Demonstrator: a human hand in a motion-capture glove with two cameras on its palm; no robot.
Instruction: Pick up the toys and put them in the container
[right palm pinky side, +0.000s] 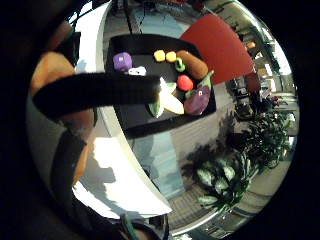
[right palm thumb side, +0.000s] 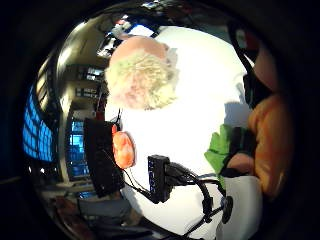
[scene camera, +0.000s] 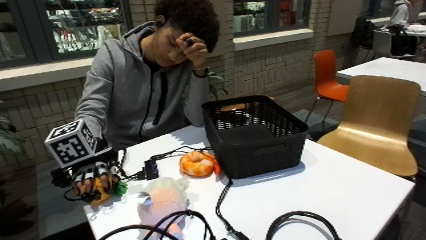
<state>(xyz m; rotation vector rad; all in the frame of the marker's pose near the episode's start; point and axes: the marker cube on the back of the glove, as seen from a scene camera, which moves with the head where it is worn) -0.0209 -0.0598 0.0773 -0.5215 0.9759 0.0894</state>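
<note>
A pale pink and cream fuzzy plush toy (scene camera: 163, 199) lies nearest the outside camera, on the white counter (scene camera: 333, 185), with black cables (scene camera: 200, 225) looping in front of it. To one side of it, at the counter's corner, the black-gloved right hand (scene camera: 93, 177) rests with fingers curled round an orange plush toy with a green leafy top (scene camera: 106, 190); the toy touches the counter under the hand. The thumb-side palm view shows the same orange toy (right palm thumb side: 267, 145) close against the palm, its green part (right palm thumb side: 222, 147) beside it, and the fuzzy plush toy (right palm thumb side: 142, 77) lying apart on the counter. An orange and white round plush toy (scene camera: 198, 164) sits just beside the wall of the black perforated plastic basket (scene camera: 256, 135), touching or nearly touching it; cannot tell which. A small black box with cables (scene camera: 151, 167) lies next to that toy. The basket stands upright near the middle of the counter; its inside is mostly hidden in the outside view. The little-finger-side palm view looks across the counter edge at a separate black tray (right palm pinky side: 150, 50) holding several small plush vegetables: a purple one (right palm pinky side: 122, 61), yellow ones (right palm pinky side: 160, 55), a brown one (right palm pinky side: 192, 62), a red one (right palm pinky side: 185, 82), and a dark purple aubergine shape (right palm pinky side: 197, 100). The person's bare hand (scene camera: 193, 47) is raised to the head.
</note>
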